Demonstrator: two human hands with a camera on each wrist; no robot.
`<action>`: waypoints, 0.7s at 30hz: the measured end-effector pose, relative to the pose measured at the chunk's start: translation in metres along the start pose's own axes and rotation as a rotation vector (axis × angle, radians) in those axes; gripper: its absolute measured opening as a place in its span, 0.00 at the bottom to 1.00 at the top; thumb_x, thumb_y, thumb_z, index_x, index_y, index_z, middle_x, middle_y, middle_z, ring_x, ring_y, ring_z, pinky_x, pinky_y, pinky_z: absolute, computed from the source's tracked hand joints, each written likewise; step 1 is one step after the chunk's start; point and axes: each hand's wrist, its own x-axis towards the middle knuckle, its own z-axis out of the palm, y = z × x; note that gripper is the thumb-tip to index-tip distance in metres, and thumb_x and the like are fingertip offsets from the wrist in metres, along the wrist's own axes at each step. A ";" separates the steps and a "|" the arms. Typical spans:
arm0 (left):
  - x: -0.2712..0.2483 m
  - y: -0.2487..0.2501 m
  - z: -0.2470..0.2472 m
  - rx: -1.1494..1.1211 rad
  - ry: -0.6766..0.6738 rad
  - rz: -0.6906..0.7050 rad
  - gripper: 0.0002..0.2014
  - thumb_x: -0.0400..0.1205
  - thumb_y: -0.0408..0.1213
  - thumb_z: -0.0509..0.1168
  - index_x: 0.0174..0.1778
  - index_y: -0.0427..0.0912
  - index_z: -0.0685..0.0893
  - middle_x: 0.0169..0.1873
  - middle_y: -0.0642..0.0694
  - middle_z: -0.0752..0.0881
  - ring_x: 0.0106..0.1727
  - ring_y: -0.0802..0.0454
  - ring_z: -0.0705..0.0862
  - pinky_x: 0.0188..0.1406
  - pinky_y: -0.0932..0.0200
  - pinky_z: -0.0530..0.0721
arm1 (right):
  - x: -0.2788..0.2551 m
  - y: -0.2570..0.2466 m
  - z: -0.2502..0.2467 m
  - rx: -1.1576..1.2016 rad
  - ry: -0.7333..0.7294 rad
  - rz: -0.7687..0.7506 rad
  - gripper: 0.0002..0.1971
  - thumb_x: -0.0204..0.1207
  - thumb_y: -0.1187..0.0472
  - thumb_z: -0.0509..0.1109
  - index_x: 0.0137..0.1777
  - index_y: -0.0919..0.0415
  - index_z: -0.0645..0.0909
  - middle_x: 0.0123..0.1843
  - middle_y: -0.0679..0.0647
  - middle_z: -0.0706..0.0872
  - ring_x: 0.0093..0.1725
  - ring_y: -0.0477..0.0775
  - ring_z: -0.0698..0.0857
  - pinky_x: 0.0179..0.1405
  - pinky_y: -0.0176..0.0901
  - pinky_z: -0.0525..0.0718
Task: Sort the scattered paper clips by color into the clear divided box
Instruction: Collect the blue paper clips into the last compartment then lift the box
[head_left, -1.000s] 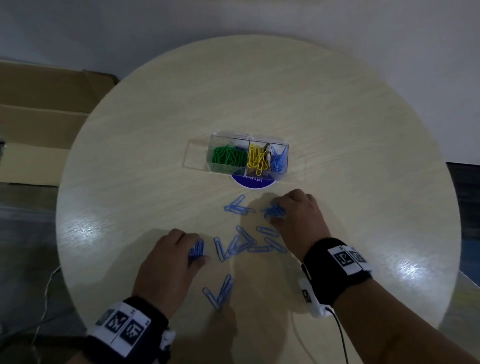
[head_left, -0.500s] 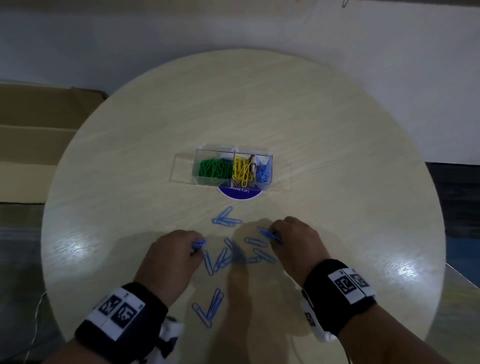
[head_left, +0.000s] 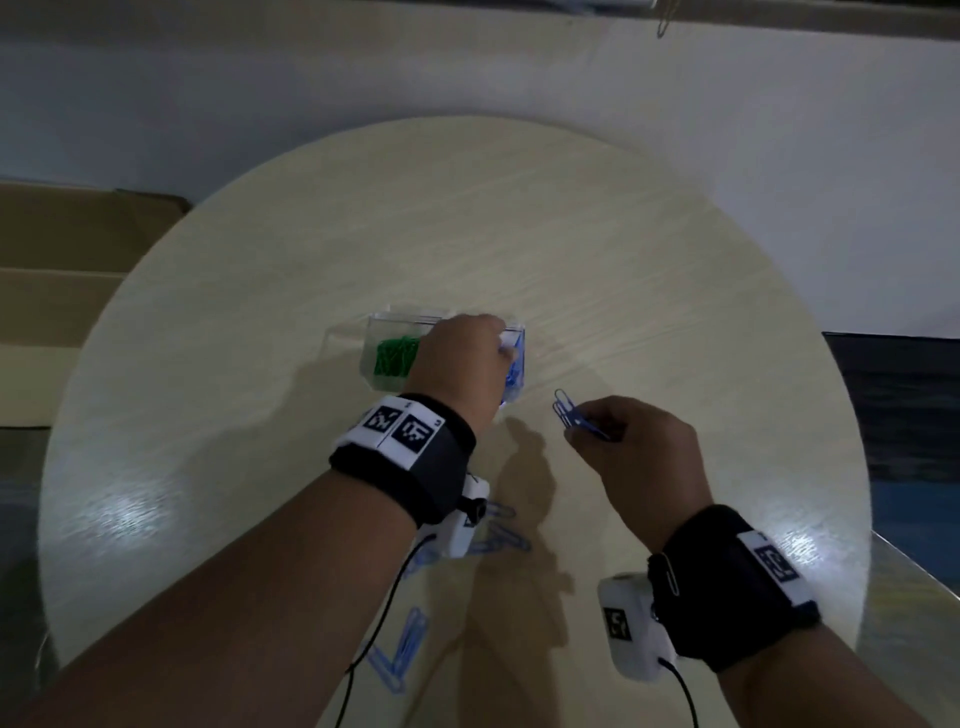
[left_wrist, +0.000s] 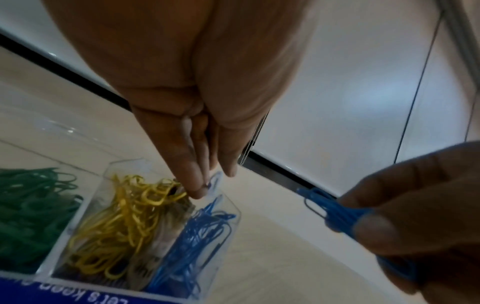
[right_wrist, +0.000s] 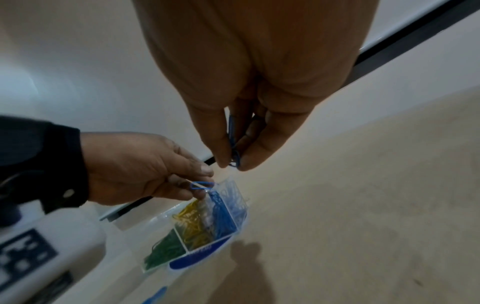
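The clear divided box (head_left: 385, 332) stands mid-table with green clips (head_left: 396, 357), yellow clips (left_wrist: 122, 222) and blue clips (left_wrist: 197, 236) in separate compartments. My left hand (head_left: 501, 353) hovers over the box's right end and pinches one blue paper clip (right_wrist: 202, 185) just above the blue compartment. My right hand (head_left: 582, 434) is in the air a little right of the box, and its thumb and fingers pinch a small bunch of blue clips (head_left: 570, 415). Several loose blue clips (head_left: 498, 540) lie on the table nearer me, partly hidden under my left wrist.
The round pale wooden table (head_left: 675, 312) ends close to a white wall behind. A brown cardboard box (head_left: 62, 270) sits off the table's left side. A blue round label (right_wrist: 192, 259) lies under the box's front. Two more blue clips (head_left: 402, 654) lie near the front edge.
Both hands have left the scattered clips and moved up to the box, each carrying blue clips. The left hand is now over the blue compartment and the right is beside the box.
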 end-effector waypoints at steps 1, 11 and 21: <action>0.000 0.001 -0.001 0.009 0.009 0.018 0.11 0.83 0.35 0.63 0.55 0.36 0.88 0.49 0.35 0.90 0.54 0.37 0.87 0.56 0.47 0.84 | 0.003 -0.004 -0.001 0.019 0.009 0.005 0.04 0.67 0.57 0.78 0.41 0.48 0.89 0.33 0.43 0.88 0.35 0.38 0.83 0.34 0.25 0.75; -0.034 -0.052 -0.028 -0.012 0.150 0.055 0.07 0.76 0.44 0.74 0.50 0.52 0.90 0.44 0.53 0.84 0.50 0.50 0.81 0.52 0.53 0.80 | 0.061 -0.040 0.025 0.118 0.014 0.064 0.08 0.66 0.58 0.79 0.44 0.54 0.84 0.35 0.46 0.87 0.38 0.48 0.87 0.36 0.34 0.79; -0.016 -0.059 -0.026 0.261 0.021 0.248 0.15 0.74 0.50 0.74 0.56 0.56 0.90 0.50 0.50 0.82 0.54 0.44 0.73 0.54 0.49 0.75 | 0.062 -0.034 0.049 -0.140 -0.093 -0.065 0.15 0.74 0.52 0.73 0.59 0.54 0.86 0.56 0.54 0.84 0.51 0.55 0.85 0.51 0.40 0.78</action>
